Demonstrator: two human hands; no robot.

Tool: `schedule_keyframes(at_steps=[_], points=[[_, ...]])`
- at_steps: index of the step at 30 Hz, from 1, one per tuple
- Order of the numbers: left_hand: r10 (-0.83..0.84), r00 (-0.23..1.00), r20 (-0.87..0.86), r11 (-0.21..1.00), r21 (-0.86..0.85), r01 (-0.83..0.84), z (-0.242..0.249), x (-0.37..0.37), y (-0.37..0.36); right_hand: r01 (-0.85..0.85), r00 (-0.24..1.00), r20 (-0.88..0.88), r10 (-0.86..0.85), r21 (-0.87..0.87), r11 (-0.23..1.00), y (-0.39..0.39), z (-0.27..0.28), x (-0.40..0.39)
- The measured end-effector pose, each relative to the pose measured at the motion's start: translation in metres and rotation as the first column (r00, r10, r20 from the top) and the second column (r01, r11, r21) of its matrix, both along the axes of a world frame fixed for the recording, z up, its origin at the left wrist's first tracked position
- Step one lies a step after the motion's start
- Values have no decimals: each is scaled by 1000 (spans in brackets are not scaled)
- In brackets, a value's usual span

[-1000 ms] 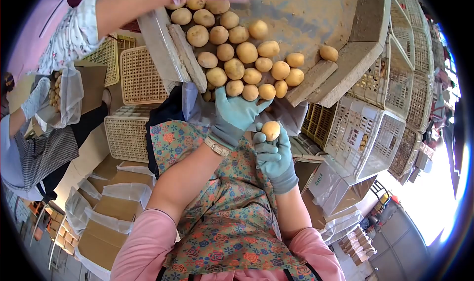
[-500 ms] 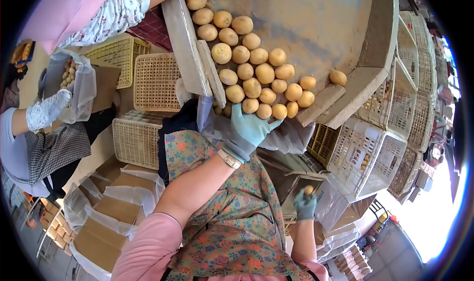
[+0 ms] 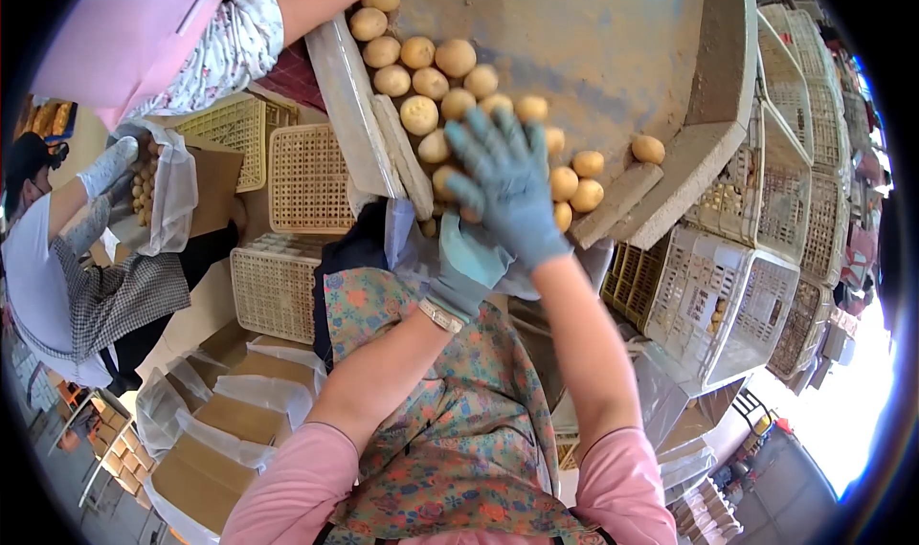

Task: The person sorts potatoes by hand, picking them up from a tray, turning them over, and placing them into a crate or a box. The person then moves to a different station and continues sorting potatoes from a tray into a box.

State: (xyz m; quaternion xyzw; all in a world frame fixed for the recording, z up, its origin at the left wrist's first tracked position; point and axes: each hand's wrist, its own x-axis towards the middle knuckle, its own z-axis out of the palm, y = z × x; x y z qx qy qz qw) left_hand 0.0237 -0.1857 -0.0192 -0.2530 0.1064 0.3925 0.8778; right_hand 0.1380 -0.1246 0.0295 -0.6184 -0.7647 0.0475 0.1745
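Several round, yellow-brown produce pieces that look like small potatoes (image 3: 418,115) lie on a dusty sloping tray (image 3: 593,57). My right hand (image 3: 512,186), in a grey-blue glove, is over the group with its fingers spread, touching or just above them; slight blur hides which. Some potatoes are hidden beneath it. My left hand (image 3: 471,261), in a pale teal glove, is cupped at the tray's lower opening, below the right hand. Its thumb stands apart, and its fingertips are partly covered by the right hand. One potato (image 3: 648,149) lies apart near a wooden strip (image 3: 620,200).
Plastic crates (image 3: 704,301) are stacked on the right, with more crates (image 3: 311,177) on the left. Lined cardboard boxes (image 3: 215,449) stand lower left. One co-worker's arm (image 3: 335,0) reaches over the tray's upper left; another person (image 3: 72,287) handles a lined box (image 3: 206,181).
My right hand has moved from the lower right, where it held a potato, up onto the tray, with no potato visible in it. My left hand has shifted slightly down.
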Motion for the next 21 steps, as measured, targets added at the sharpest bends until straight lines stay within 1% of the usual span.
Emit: schedule_keyframes(at_steps=[1,2,3,4,6,7,8,9,10,11,12,13,14,15,16,17,18,20,21], points=[[-36,997,-61,999,25,38,10,1,1,57,993,102,-64,62,996,18,1,16],[-68,990,-120,996,56,75,14,4,3,140,940,299,-166,104,985,40,7,32],[-60,992,-109,998,29,64,9,5,5,280,905,274,-325,191,941,54,11,50],[-64,993,-102,997,30,67,9,4,3,283,901,281,-329,194,939,58,14,67],[-47,990,-135,997,49,54,9,4,4,548,799,71,-597,324,772,65,22,89],[-60,992,-113,997,38,64,8,4,5,410,890,83,-449,286,866,53,41,85],[-56,992,-109,998,31,60,8,4,4,405,891,90,-445,282,870,35,47,82],[-55,996,-74,998,15,56,9,5,6,100,965,232,-125,115,988,18,51,81],[-52,998,-42,999,0,52,12,3,7,-206,926,304,223,-88,975,3,54,82],[-47,998,-47,999,-4,47,15,2,7,-66,918,383,105,-114,991,-11,49,90],[-58,997,-52,998,0,58,19,1,7,-68,919,379,109,-119,991,-15,59,95],[-67,996,-55,998,9,67,21,2,9,118,889,450,-92,-32,992,-14,75,100],[-65,996,-58,998,10,65,21,1,10,296,818,497,-290,69,953,-15,84,105],[-51,998,-46,998,25,53,21,1,10,296,819,495,-290,68,953,-24,86,112],[-40,999,-33,998,38,41,22,2,10,339,879,307,-363,131,932,-36,87,119],[-44,999,-32,998,34,45,22,2,10,394,903,108,-416,182,901,-46,88,124],[-29,999,-36,999,36,30,25,2,10,398,900,111,-420,178,900,-56,82,127],[-14,999,-37,999,39,16,26,5,11,346,902,197,-385,204,916,-68,68,133],[-13,1000,-9,999,40,13,24,4,10,383,896,139,-422,239,892,-67,67,131]])
